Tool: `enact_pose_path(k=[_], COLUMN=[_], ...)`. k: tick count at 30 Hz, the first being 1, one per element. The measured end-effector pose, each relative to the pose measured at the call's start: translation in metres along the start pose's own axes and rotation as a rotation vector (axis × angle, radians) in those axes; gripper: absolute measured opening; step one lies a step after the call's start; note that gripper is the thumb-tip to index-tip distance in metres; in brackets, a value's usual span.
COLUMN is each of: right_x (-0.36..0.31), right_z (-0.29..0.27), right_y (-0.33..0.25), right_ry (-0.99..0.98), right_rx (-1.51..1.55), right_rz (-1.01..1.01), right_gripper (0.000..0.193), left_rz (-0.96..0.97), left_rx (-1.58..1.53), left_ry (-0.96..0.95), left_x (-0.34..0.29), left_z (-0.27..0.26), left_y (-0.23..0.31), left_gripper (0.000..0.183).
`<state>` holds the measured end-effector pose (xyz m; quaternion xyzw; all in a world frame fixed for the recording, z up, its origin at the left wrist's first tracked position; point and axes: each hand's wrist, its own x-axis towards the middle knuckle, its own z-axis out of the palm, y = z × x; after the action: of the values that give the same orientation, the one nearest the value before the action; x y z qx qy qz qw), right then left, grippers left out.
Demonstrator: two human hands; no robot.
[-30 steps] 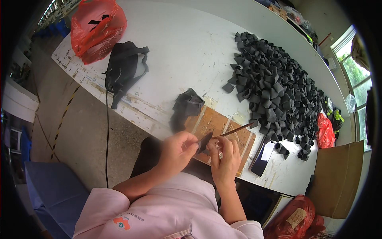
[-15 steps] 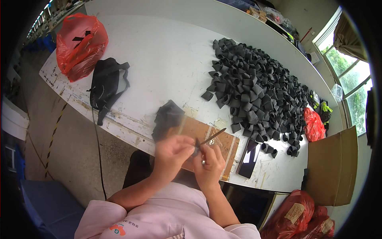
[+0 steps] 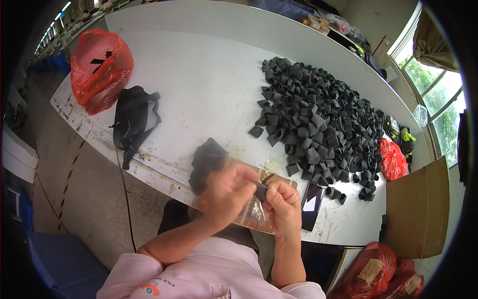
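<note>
With a big heap of rolled black pieces (image 3: pixel 318 119) on the bench (image 3: pixel 209 74) at right, a small flat stack (image 3: pixel 206 162) remains, both hands (image 3: pixel 254 192) clamped on one black piece (image 3: pixel 261 189).

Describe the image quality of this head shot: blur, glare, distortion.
Head view: both hands, left hand and right hand, are smeared by motion blur, along with the small black piece between them; the window at right is blown out; fisheye bends the table edges and leaves dark corners.
</note>
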<state>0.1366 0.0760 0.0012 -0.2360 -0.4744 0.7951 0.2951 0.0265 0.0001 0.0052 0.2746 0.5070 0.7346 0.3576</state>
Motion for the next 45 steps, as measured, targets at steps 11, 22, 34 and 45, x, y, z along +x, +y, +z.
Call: enact_pose_path(k=[11,22,34,45], right_x=[0.033,0.010,0.014,0.021], right_z=[-0.015,-0.012,0.010,0.000], right_y=[0.004,-0.001,-0.012,0.011], right_ry=[-0.142,0.154,0.187,0.196], right_rx=[0.159,-0.846,-1.037,-0.858], right_rz=[0.063,-0.788,-0.899,-0.988], right_gripper=[0.020,0.036,0.015,0.010], left_rz=[-0.511,0.551,0.079,0.056], left_rx=[-0.650,0.638,-0.110,-0.068], left_ry=[-0.193,-0.317,0.029,-0.048], left_x=[0.021,0.028,0.020,0.009], left_z=[-0.018,-0.004,-0.017,-0.012], left_y=[-0.016,0.023,-0.002,-0.001], left_gripper=[0.014,0.021,0.009,0.009])
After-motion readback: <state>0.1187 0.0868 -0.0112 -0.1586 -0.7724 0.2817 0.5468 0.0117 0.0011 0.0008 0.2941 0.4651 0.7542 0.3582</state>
